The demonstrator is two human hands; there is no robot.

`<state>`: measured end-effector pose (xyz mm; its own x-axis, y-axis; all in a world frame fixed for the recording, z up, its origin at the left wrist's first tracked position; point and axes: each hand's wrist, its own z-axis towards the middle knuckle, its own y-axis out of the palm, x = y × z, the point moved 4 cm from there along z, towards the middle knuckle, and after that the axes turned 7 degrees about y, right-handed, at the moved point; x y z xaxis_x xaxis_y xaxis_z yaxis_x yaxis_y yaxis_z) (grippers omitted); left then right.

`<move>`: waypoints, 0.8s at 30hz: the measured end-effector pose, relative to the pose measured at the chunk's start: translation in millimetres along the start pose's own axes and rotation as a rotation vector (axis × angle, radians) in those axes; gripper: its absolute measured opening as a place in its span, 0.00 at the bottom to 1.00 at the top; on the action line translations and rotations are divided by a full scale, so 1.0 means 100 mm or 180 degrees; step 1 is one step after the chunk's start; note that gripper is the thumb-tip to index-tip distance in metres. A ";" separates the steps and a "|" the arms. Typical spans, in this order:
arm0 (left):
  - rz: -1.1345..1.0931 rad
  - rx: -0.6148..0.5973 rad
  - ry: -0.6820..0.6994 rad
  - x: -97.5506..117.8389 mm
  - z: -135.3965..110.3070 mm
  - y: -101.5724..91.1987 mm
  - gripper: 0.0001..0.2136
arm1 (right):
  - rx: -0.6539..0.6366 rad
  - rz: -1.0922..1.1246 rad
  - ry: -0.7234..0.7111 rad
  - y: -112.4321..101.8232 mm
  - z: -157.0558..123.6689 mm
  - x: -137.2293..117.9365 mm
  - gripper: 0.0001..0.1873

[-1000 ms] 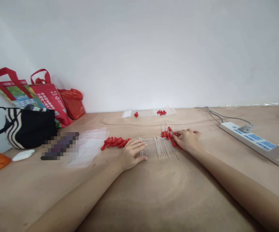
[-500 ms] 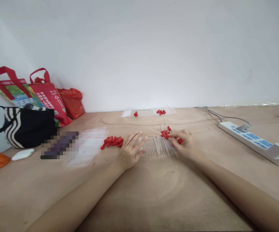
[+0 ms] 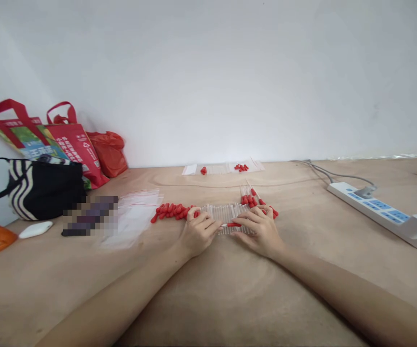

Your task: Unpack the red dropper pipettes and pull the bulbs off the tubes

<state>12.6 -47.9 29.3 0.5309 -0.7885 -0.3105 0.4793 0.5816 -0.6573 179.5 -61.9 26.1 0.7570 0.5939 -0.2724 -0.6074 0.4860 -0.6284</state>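
In front of me my left hand (image 3: 199, 232) is closed in a pinch on a thin clear tube (image 3: 224, 225). Facing it, my right hand (image 3: 263, 232) grips a red rubber bulb (image 3: 234, 224) between thumb and fingers. The tube and bulb meet end to end; how far one sits inside the other is too small to tell. Under both hands lies a row of clear tubes (image 3: 222, 211), side by side. Left of them is a heap of loose red bulbs (image 3: 170, 210). Just beyond my right hand lie several tubes with red bulbs on their near ends (image 3: 248, 199).
Clear zip bags (image 3: 136, 212) lie to the left, beside a blurred dark object (image 3: 90, 217) and a white case (image 3: 35, 230). Bags (image 3: 49, 188) stand at far left. More bagged tubes and bulbs (image 3: 217, 169) lie near the wall. A power strip (image 3: 370, 207) is at right.
My right hand has moved left from the bulbed tubes and now holds a red bulb. My left hand has closed on a tube, and the two hands have come together.
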 end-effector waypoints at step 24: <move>-0.0386 0.0102 -0.0070 -0.13 -0.10 -0.12 0.07 | 0.0160 -0.0140 -0.0230 -0.13 -0.07 0.16 0.07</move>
<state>-6.9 -46.8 33.6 0.4828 -0.8490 -0.2147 0.5628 0.4886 -0.6667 200.9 -62.9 24.9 0.7650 0.6152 -0.1908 -0.5866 0.5431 -0.6008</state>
